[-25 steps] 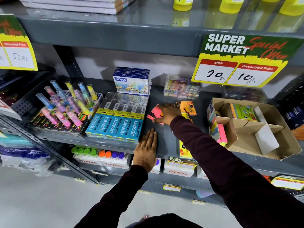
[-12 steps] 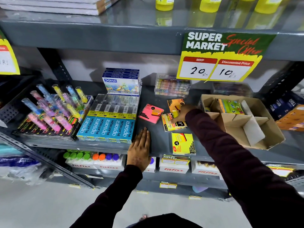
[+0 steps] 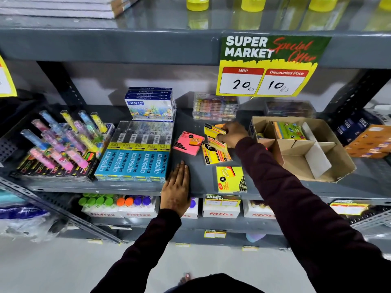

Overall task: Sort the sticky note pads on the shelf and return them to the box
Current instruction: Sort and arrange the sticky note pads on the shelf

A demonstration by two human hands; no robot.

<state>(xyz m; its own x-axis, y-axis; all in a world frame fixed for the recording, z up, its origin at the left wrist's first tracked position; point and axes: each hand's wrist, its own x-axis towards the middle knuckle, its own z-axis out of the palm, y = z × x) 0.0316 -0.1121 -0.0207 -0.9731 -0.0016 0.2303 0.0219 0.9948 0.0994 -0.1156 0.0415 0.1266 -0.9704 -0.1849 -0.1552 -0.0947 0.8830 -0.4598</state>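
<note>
Two hands over grey shelf (image 3: 196,115): right grip (image 3: 231,134) clamps yellow pad (image 3: 213,130); left (image 3: 176,187) flat, empty.

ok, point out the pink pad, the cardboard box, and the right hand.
pink pad (image 3: 187,143), head view, middle of its top face.
cardboard box (image 3: 343,160), head view, its right wall.
right hand (image 3: 233,134), head view, back of the hand, gripping yellow pads.

Bright overhead light, blurred, warped edges.
</note>
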